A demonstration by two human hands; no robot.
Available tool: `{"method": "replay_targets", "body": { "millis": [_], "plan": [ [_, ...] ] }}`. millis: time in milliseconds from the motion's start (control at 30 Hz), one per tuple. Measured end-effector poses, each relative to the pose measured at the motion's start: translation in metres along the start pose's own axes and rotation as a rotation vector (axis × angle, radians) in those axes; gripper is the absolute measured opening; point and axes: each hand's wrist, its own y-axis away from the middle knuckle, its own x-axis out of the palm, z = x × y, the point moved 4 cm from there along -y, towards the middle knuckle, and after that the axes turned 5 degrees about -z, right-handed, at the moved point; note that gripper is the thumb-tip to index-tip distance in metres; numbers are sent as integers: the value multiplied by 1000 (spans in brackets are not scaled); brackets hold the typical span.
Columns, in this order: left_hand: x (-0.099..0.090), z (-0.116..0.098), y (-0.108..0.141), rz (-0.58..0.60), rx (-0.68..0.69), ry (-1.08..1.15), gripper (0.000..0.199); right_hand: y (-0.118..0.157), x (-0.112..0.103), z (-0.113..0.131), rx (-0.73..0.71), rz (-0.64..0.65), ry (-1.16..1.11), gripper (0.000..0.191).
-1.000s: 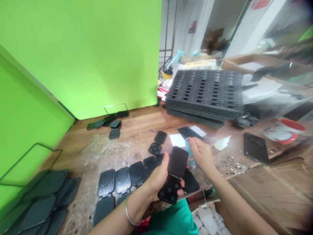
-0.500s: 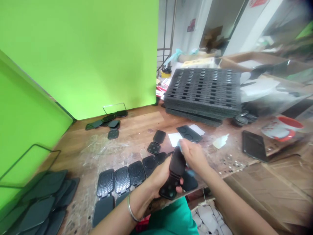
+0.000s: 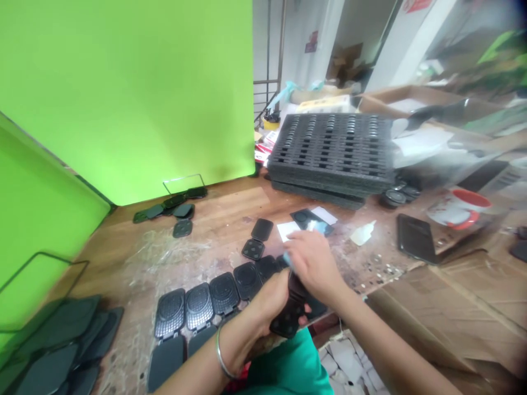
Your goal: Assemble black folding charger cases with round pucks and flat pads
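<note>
My left hand point(image 3: 267, 302), a metal bangle on its wrist, is wrapped round a small black hinged case point(image 3: 285, 322) near the table's front edge. The case is unfolded, and its lower half shows small round spots. Over its upper half lies my right hand point(image 3: 315, 266), fingers bent round a light blue cloth point(image 3: 317, 226) that shows in pieces beside the fingers. Most of that upper half is hidden. Left of my hands, a row of similar opened cases point(image 3: 224, 292) with ridged round patterns lies on the table. Another open case point(image 3: 253, 249) rests just beyond.
Stacked dark foam trays point(image 3: 329, 156) stand at the back. A phone point(image 3: 415, 237), a mug point(image 3: 447, 211) and a small white bottle point(image 3: 363, 233) are to the right. Black flat pieces point(image 3: 61, 334) pile up at left, beside green panels point(image 3: 164, 93). Cardboard point(image 3: 448, 312) lies at lower right.
My right hand has moved left and over the upper half of the case, covering more of it. The whole view has shifted slightly. My left hand keeps its hold.
</note>
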Motion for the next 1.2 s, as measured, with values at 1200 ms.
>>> {"method": "replay_targets", "body": {
  "millis": [1200],
  "plan": [
    [60, -42, -96, -102, 421, -609, 25, 51, -94, -119, 725, -221, 246, 47]
  ]
}}
